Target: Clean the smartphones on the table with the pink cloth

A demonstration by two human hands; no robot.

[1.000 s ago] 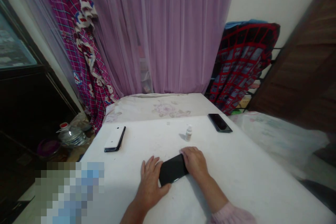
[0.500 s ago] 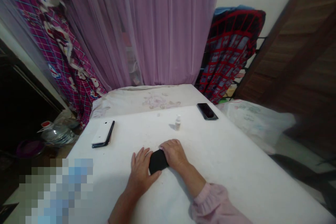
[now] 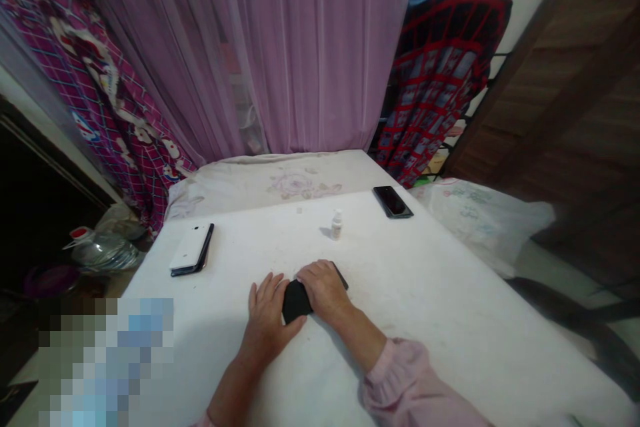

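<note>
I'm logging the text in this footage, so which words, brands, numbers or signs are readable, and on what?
None can be read with certainty.
Black phone at centre: no lettering visible.
White phone: tiny mark on its back, too small.
Small bottle: label too small and blurred.
Plastic bag: faint coloured print, too blurred.

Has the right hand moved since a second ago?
Yes, to the left: the right hand was slightly right of the small white bottle and is now slightly left of it, covering more of the black phone.
</note>
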